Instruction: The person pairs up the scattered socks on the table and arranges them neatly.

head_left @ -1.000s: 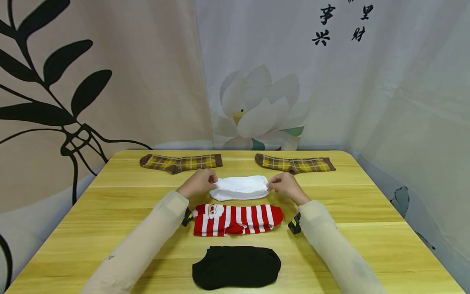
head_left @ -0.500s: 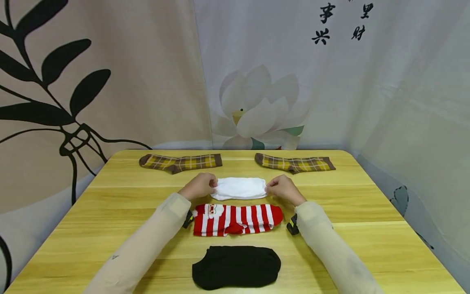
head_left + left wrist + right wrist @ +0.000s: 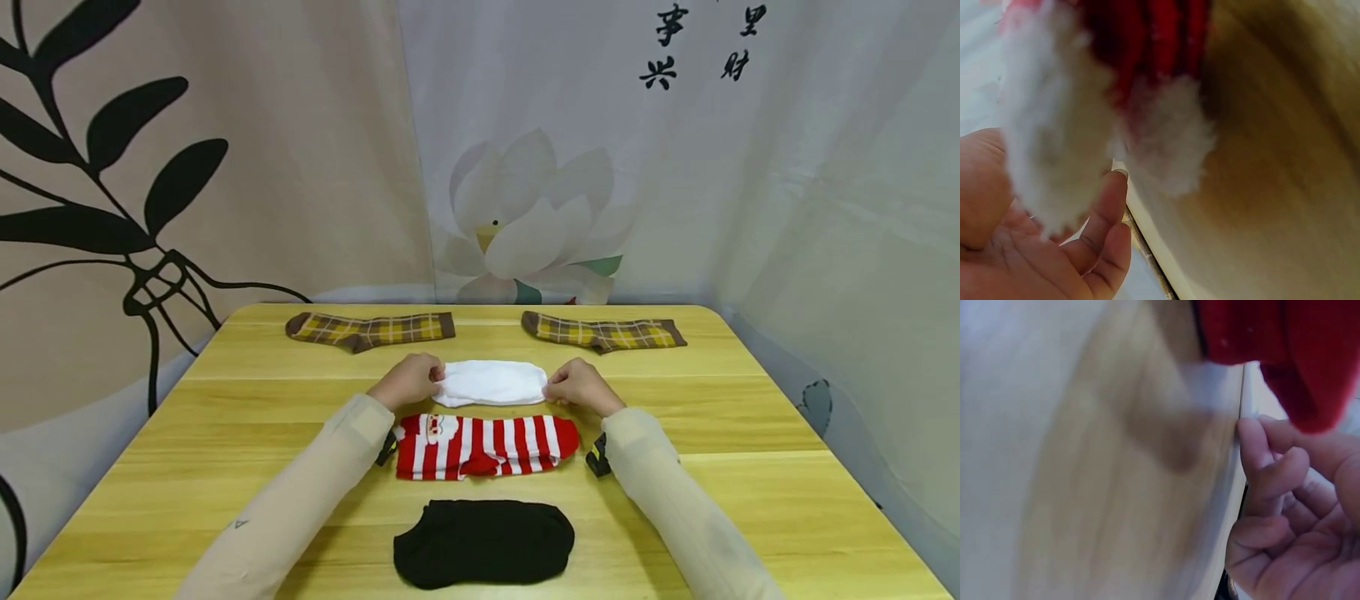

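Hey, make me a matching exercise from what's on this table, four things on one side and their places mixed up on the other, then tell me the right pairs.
Column one:
1. Black sock
2. White sock
3. Plaid socks
4. Red-and-white striped sock

Column two:
A. Spaced apart, near the far edge of the table
B. Between the white sock and the black one
C. Nearest the person's side of the table
D. Between the left hand and the right hand, fingers at both ends

Right pairs: 1-C, 2-D, 3-A, 4-B.
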The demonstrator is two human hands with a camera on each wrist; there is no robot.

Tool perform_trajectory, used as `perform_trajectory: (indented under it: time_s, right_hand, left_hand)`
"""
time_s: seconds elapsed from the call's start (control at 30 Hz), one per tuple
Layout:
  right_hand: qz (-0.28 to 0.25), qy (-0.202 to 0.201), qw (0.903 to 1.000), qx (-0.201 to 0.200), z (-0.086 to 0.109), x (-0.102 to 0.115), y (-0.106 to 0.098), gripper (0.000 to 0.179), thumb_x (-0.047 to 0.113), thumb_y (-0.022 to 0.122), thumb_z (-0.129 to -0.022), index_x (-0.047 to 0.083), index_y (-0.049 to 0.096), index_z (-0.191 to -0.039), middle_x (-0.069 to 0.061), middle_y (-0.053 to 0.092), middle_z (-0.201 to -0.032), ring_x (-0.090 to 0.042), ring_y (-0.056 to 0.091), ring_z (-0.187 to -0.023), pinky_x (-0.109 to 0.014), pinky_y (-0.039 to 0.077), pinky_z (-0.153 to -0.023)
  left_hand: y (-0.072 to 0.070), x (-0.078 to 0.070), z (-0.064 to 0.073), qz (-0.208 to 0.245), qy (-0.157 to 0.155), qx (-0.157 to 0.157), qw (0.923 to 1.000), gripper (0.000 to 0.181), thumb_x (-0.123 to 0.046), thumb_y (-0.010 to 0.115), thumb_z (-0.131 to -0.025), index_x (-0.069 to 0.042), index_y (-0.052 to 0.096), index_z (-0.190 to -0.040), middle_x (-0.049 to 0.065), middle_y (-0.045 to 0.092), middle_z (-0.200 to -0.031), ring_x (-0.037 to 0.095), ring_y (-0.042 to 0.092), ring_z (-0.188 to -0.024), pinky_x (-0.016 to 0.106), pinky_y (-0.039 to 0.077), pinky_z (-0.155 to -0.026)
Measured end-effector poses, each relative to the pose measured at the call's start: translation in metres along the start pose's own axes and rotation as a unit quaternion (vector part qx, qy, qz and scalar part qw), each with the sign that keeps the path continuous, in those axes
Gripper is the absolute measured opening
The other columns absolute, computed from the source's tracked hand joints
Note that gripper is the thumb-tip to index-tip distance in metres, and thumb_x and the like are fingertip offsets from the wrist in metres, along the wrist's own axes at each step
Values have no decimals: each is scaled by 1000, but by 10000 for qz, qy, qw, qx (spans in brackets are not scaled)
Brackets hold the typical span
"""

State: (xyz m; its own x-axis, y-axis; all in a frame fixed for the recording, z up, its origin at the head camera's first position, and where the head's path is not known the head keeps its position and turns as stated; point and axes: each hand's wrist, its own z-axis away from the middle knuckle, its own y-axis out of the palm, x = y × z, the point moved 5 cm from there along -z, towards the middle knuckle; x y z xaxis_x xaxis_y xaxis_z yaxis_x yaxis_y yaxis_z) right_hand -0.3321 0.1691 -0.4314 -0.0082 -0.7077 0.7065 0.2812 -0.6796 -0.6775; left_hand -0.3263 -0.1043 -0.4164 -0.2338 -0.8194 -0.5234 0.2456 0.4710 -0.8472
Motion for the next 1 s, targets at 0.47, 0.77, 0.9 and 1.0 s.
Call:
perform_trajectory:
  time_s: [0.47,0.77,0.9,1.0]
  right_hand:
    - [141,-52,9999,2,0,6,10,12,10,68,-86,3,73,-78,-3,65,-66,-12,51,-56,-24,44,-55]
    - [488,-114,9987,20,-1,13,6,16,9,67,-86,3,72,-72,-3,62,-60,-11,48,-54,-24,42,-53]
    - [588,-150,9981,65,0,17,5,19,10,66,-87,4,72,-70,-4,62,-59,-12,47,-53,-24,40,-53]
    - [663,-223,9975,112,2,19,5,23,10,66,-87,4,70,-66,-2,57,-55,-11,44,-51,-24,38,-51]
  left_hand:
    - [1,5,7,-220,-159,-17,9996,10,-5,67,-86,-7,60,-79,4,54,-75,16,44,-68,30,38,-64]
    - [-2,-1,6,-141,-31,61,9999,30,-1,65,-84,-11,45,-65,-1,29,-61,14,29,-59,28,29,-58]
    - [-4,-2,6,-152,-25,175,9997,24,-3,66,-85,-9,50,-68,0,35,-63,14,32,-59,28,31,-58]
    - [-7,-3,7,-181,-2,269,9995,9,-5,66,-87,-6,61,-80,3,52,-74,15,42,-65,28,38,-62]
